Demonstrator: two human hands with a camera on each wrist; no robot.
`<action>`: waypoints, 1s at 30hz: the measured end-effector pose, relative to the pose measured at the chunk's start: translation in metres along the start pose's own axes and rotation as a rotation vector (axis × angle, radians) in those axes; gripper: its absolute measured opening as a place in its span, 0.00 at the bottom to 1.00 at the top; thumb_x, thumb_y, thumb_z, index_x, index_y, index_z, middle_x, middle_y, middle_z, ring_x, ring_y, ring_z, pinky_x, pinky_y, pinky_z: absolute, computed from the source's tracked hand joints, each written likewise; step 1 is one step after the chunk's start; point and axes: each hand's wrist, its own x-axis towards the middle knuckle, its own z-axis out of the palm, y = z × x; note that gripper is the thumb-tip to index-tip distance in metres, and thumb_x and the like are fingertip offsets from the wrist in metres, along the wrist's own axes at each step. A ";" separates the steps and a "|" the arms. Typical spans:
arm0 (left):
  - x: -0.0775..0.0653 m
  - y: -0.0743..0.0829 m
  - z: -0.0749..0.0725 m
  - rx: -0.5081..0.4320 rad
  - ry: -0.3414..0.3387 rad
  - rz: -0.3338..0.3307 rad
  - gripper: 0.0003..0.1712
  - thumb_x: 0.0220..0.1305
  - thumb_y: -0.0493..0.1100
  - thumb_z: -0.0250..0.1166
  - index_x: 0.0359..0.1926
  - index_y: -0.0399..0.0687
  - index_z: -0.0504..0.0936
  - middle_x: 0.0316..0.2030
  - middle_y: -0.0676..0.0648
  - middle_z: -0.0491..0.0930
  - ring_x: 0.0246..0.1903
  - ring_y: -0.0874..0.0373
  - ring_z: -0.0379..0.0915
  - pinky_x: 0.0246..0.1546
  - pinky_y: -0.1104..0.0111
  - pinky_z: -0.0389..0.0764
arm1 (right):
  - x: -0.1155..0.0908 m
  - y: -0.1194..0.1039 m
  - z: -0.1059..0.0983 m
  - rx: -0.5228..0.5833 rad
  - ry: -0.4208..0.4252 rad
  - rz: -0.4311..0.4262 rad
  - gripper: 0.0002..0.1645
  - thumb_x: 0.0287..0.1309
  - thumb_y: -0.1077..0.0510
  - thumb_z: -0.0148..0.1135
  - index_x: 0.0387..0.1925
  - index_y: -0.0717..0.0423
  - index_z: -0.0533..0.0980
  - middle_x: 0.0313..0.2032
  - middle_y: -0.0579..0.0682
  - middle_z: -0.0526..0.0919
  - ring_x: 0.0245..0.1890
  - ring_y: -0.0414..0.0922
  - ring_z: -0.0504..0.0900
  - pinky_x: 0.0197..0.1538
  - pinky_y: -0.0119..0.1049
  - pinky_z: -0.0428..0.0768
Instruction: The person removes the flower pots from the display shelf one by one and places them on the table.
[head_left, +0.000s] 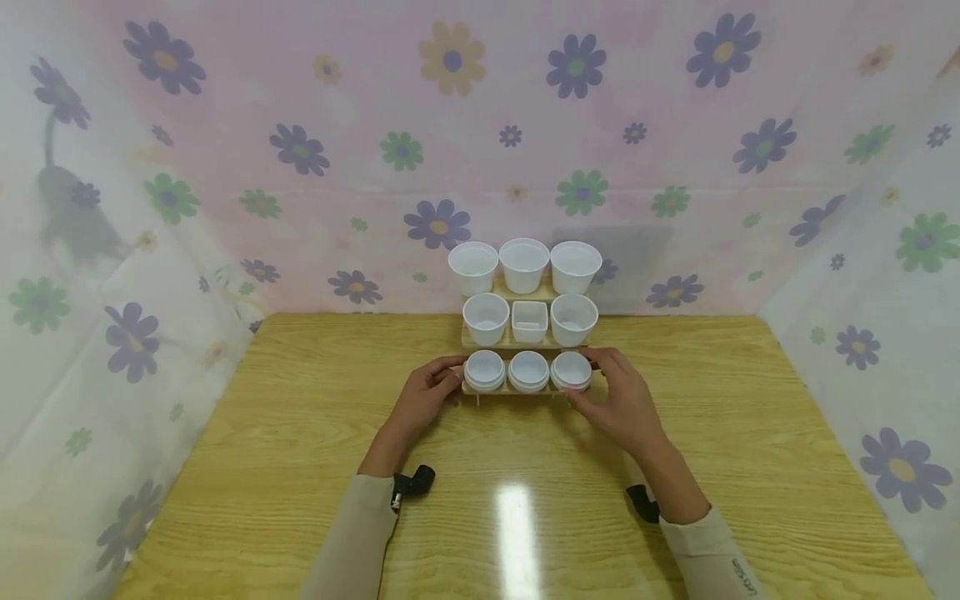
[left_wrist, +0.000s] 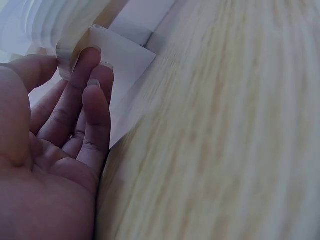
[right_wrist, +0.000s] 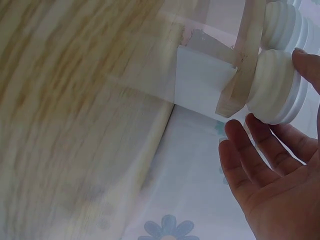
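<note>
A three-step wooden stand (head_left: pixel 542 296) holds white containers in rows. My left hand (head_left: pixel 420 400) is at the left end of its lowest step; in the left wrist view the thumb and fingers pinch the wooden board's end (left_wrist: pixel 65 56). At the opposite end, my right hand (head_left: pixel 628 407) grips the right-hand white tub (head_left: pixel 572 369) on that step. In the right wrist view its thumb lies at the rim of this ridged tub (right_wrist: pixel 274 90), with the fingers around its other side. Beside it stand a middle tub (head_left: pixel 528 370) and a left tub (head_left: pixel 484 370).
Three taller white cups (head_left: pixel 524 265) line the top step. A small square container (head_left: pixel 529 322) stands between two round cups on the middle step. The stand is near the back edge of the wood-grain table (head_left: pixel 315 500), before a flowered cloth (head_left: pixel 360 192).
</note>
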 end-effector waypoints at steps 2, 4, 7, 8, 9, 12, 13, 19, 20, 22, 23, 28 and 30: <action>0.000 0.000 0.000 -0.001 0.004 0.009 0.21 0.81 0.43 0.61 0.69 0.44 0.80 0.45 0.45 0.88 0.39 0.50 0.83 0.41 0.65 0.85 | 0.000 0.000 0.000 0.010 -0.002 0.004 0.39 0.53 0.59 0.85 0.63 0.62 0.77 0.54 0.57 0.82 0.52 0.54 0.82 0.53 0.56 0.82; 0.000 0.000 -0.001 -0.001 0.006 0.015 0.21 0.81 0.43 0.61 0.69 0.44 0.80 0.44 0.46 0.88 0.39 0.51 0.83 0.41 0.65 0.85 | 0.001 0.000 0.000 0.016 -0.003 0.006 0.38 0.53 0.59 0.85 0.63 0.62 0.77 0.54 0.57 0.82 0.51 0.54 0.82 0.52 0.56 0.83; -0.001 0.000 -0.001 0.000 0.007 0.017 0.20 0.81 0.42 0.62 0.68 0.45 0.81 0.43 0.46 0.88 0.39 0.51 0.83 0.41 0.65 0.85 | 0.001 -0.001 0.000 0.026 -0.005 0.007 0.38 0.53 0.59 0.85 0.63 0.63 0.77 0.54 0.58 0.82 0.50 0.54 0.83 0.50 0.55 0.83; -0.002 0.001 -0.002 0.002 0.007 0.018 0.20 0.81 0.42 0.62 0.68 0.45 0.81 0.43 0.46 0.88 0.39 0.51 0.83 0.41 0.65 0.85 | 0.002 -0.002 -0.001 0.026 -0.007 0.009 0.38 0.52 0.59 0.85 0.63 0.63 0.76 0.54 0.58 0.82 0.50 0.54 0.83 0.49 0.55 0.84; -0.002 0.001 -0.002 0.005 0.008 0.019 0.20 0.80 0.42 0.62 0.68 0.45 0.81 0.43 0.46 0.88 0.38 0.51 0.83 0.41 0.65 0.85 | 0.002 -0.002 -0.001 0.029 -0.006 0.009 0.38 0.52 0.59 0.85 0.62 0.63 0.76 0.54 0.58 0.82 0.50 0.55 0.83 0.49 0.55 0.84; -0.003 0.001 -0.002 0.009 0.011 0.015 0.20 0.80 0.42 0.62 0.68 0.45 0.81 0.43 0.45 0.89 0.39 0.51 0.84 0.41 0.65 0.85 | 0.002 -0.002 -0.001 0.038 -0.002 0.011 0.38 0.52 0.60 0.85 0.61 0.64 0.76 0.53 0.58 0.82 0.50 0.55 0.83 0.50 0.56 0.84; -0.003 0.001 -0.002 0.014 0.010 0.016 0.20 0.80 0.42 0.62 0.68 0.45 0.81 0.43 0.45 0.89 0.40 0.51 0.84 0.42 0.65 0.85 | 0.002 -0.003 -0.001 0.041 0.000 0.011 0.37 0.51 0.61 0.85 0.61 0.64 0.77 0.53 0.58 0.82 0.50 0.55 0.83 0.50 0.56 0.84; -0.004 0.001 -0.001 0.030 0.016 0.010 0.20 0.80 0.44 0.64 0.68 0.47 0.81 0.44 0.46 0.89 0.41 0.51 0.84 0.42 0.66 0.85 | 0.001 -0.004 -0.002 0.047 0.020 -0.006 0.37 0.49 0.62 0.85 0.58 0.66 0.77 0.50 0.57 0.82 0.47 0.53 0.83 0.48 0.56 0.85; -0.004 0.001 -0.001 0.028 0.019 0.010 0.20 0.80 0.44 0.64 0.68 0.48 0.81 0.44 0.47 0.89 0.41 0.51 0.84 0.42 0.66 0.84 | 0.001 -0.004 -0.003 0.047 0.023 -0.012 0.37 0.48 0.62 0.85 0.58 0.66 0.76 0.50 0.58 0.82 0.46 0.53 0.83 0.48 0.56 0.85; -0.004 0.001 -0.001 0.030 0.021 0.015 0.20 0.80 0.43 0.64 0.68 0.47 0.81 0.43 0.46 0.89 0.41 0.50 0.84 0.42 0.66 0.84 | 0.001 -0.005 -0.003 0.047 0.028 -0.017 0.37 0.48 0.63 0.85 0.58 0.67 0.76 0.49 0.58 0.82 0.45 0.53 0.83 0.48 0.56 0.85; -0.003 0.001 -0.001 0.031 0.021 0.019 0.20 0.80 0.43 0.63 0.68 0.47 0.81 0.43 0.46 0.89 0.41 0.50 0.84 0.42 0.66 0.84 | 0.001 -0.005 -0.003 0.049 0.030 -0.018 0.37 0.48 0.63 0.85 0.57 0.67 0.76 0.49 0.58 0.82 0.45 0.53 0.83 0.47 0.56 0.85; -0.003 0.001 -0.001 0.034 0.020 0.022 0.20 0.80 0.43 0.63 0.68 0.48 0.81 0.44 0.45 0.89 0.41 0.51 0.83 0.42 0.67 0.84 | 0.002 -0.007 -0.005 0.052 0.031 -0.008 0.37 0.47 0.64 0.85 0.57 0.67 0.76 0.49 0.58 0.82 0.45 0.53 0.84 0.48 0.56 0.85; -0.003 0.001 -0.001 0.037 0.018 0.020 0.20 0.80 0.43 0.62 0.68 0.49 0.81 0.44 0.45 0.88 0.41 0.51 0.83 0.42 0.66 0.84 | 0.002 -0.008 -0.005 0.049 0.029 -0.002 0.37 0.47 0.64 0.85 0.57 0.67 0.76 0.49 0.58 0.82 0.45 0.53 0.84 0.48 0.56 0.85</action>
